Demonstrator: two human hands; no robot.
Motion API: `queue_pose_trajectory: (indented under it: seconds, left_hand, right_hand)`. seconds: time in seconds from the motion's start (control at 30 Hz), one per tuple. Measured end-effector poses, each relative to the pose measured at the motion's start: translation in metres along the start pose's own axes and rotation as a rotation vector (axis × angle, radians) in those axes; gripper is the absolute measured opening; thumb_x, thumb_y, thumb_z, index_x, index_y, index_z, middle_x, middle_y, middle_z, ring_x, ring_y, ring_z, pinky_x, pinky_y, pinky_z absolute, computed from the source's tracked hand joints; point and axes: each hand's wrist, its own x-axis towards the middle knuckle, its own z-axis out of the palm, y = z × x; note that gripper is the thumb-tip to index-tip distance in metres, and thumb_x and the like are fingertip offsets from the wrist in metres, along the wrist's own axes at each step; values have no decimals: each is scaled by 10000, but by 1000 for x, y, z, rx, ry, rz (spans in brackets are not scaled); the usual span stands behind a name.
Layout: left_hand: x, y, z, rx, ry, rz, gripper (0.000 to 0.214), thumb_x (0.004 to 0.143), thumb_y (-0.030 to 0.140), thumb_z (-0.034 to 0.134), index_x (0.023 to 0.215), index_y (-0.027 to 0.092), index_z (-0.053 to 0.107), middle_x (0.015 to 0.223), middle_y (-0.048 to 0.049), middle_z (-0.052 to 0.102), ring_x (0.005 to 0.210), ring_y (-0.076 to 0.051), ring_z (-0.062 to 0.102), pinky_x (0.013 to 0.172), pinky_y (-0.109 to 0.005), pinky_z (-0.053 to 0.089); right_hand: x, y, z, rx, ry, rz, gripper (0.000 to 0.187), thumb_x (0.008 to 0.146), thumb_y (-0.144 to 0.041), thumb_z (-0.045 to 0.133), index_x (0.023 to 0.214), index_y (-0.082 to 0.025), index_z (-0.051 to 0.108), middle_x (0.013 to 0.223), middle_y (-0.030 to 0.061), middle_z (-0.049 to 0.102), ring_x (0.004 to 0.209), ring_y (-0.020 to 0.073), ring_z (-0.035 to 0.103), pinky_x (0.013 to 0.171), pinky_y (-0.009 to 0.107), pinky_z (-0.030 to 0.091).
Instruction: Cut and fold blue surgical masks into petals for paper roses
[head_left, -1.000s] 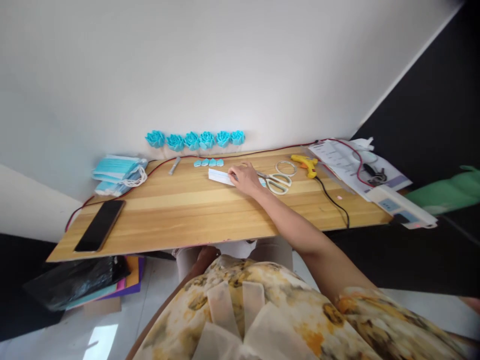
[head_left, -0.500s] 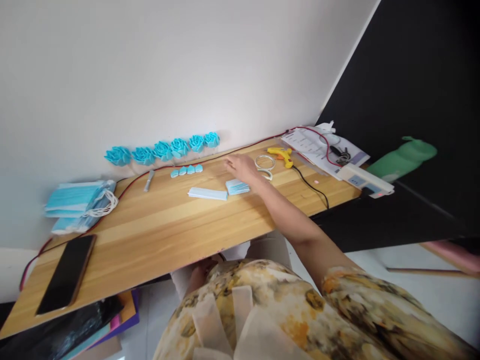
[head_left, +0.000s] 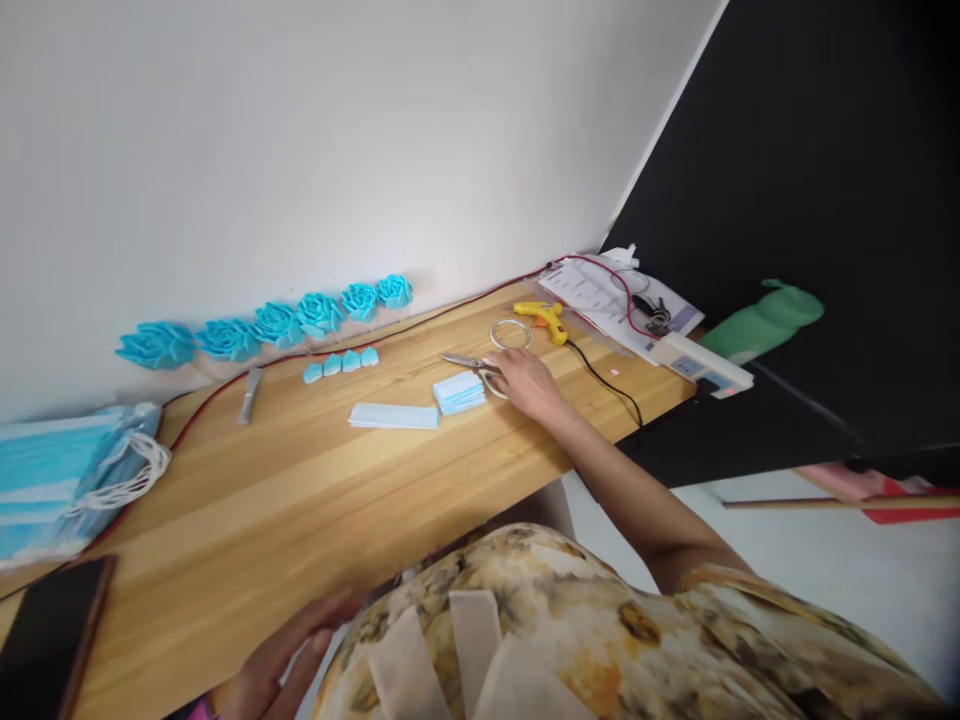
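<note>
My right hand (head_left: 525, 385) lies on the wooden table (head_left: 315, 500), its fingers curled over the white handles of the scissors (head_left: 469, 363), whose blades point left. A small stack of cut blue mask pieces (head_left: 459, 392) sits just left of this hand, and a folded white-blue strip (head_left: 394, 416) lies further left. My left hand (head_left: 289, 645) is at the table's front edge, low in view, fingers stretched out and holding nothing.
Several blue fabric roses (head_left: 277, 322) line the wall, with small blue petals (head_left: 341, 362) in front. A yellow glue gun (head_left: 544, 318), a metal ring (head_left: 510, 332), a power strip (head_left: 701, 365) and papers (head_left: 600, 285) lie right. Face masks (head_left: 52, 480) and a phone (head_left: 45, 630) lie left.
My right hand drew back from beside the ring and closed over the scissors' handles. My left hand came up to the table's front edge. The view swung right and lower.
</note>
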Motion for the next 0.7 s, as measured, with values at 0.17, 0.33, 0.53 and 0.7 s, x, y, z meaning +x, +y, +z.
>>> queue_pose_trajectory:
  seconds: [0.17,0.33,0.53,0.7]
  left_hand:
    - [49,-7,-8,56,-188,127,319,956,365,567,1243,396,702,1168,23,764,1044,-200,746,882,-252,606]
    - [74,22,-17,128,-190,266,322,934,398,600,1237,433,702,1162,36,764,992,-192,760,878,-257,605]
    - [113,49,-22,201,-243,428,315,965,384,566,1248,336,696,1175,-18,761,1016,-189,743,890,-271,606]
    - [165,47,-9,353,-170,528,323,1006,366,500,1232,226,685,1187,-88,742,1083,-247,700,925,-398,578]
  right_hand:
    - [2,-4,7,92,62,68,270,887,-248,608,1148,-187,643,1034,111,712,967,262,632,826,340,439]
    - [-7,13,2,172,209,149,286,864,-293,619,1122,-169,629,1021,100,721,948,255,640,822,344,458]
    - [-9,51,3,72,256,292,335,884,-265,587,1183,-123,642,1095,174,704,1005,320,630,869,422,478]
    - [-6,28,-8,124,294,54,313,944,-285,518,1181,-145,666,1143,162,689,1102,328,595,963,462,462]
